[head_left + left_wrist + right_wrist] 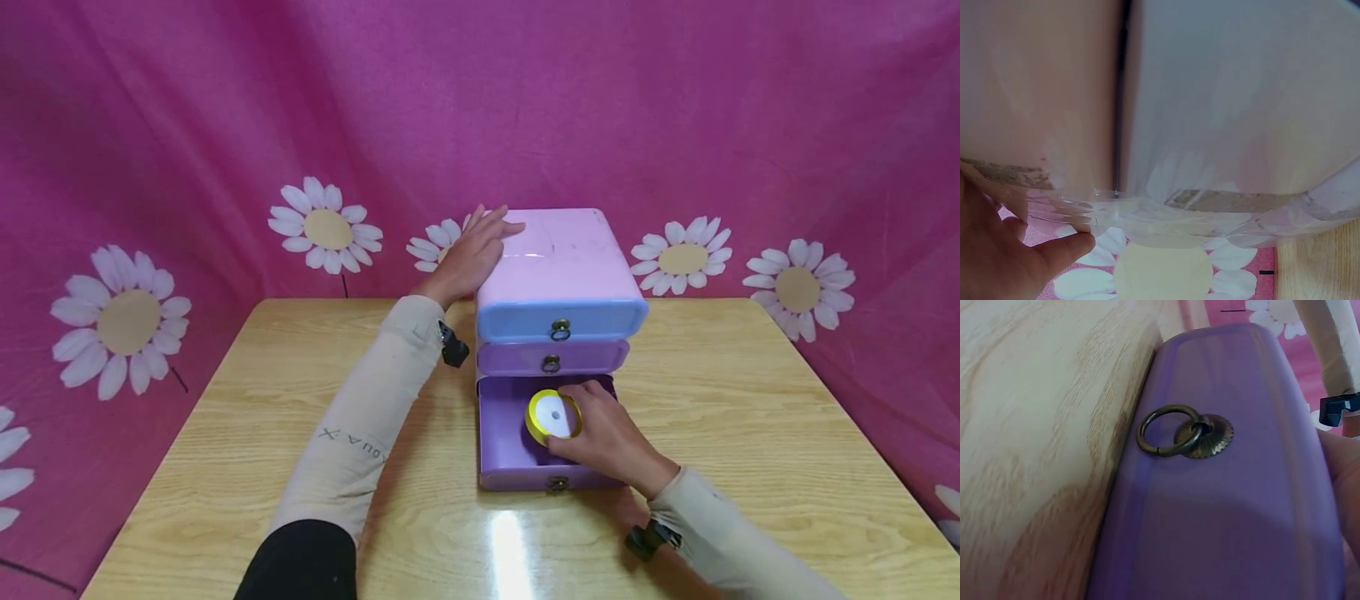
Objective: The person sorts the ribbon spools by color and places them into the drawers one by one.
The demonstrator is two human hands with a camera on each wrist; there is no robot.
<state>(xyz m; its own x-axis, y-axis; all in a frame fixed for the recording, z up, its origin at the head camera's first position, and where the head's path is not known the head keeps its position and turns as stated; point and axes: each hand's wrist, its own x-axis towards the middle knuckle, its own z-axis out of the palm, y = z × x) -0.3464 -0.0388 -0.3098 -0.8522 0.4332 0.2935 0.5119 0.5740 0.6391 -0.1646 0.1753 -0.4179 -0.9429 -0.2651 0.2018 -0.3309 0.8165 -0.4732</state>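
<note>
A small drawer cabinet [562,262] with a pink top stands on the table, its purple bottom drawer [497,437] pulled out. Inside that drawer, my right hand [611,435] pinches a spool of yellow ribbon [552,410] with a white face between thumb and fingers. My left hand [471,260] rests on the left top edge of the cabinet, fingers spread. In the left wrist view, the thumb of the left hand [997,265] lies against the cabinet's clear-covered edge. The right wrist view shows the bottom drawer's front [1241,506] with its brass ring pull [1215,439]; the spool is hidden there.
Above the open drawer are a blue top drawer [517,322] and a purple middle drawer [510,359], both pushed in. The wooden table [300,375] extends to both sides. A pink curtain with white flowers [465,100] hangs behind it.
</note>
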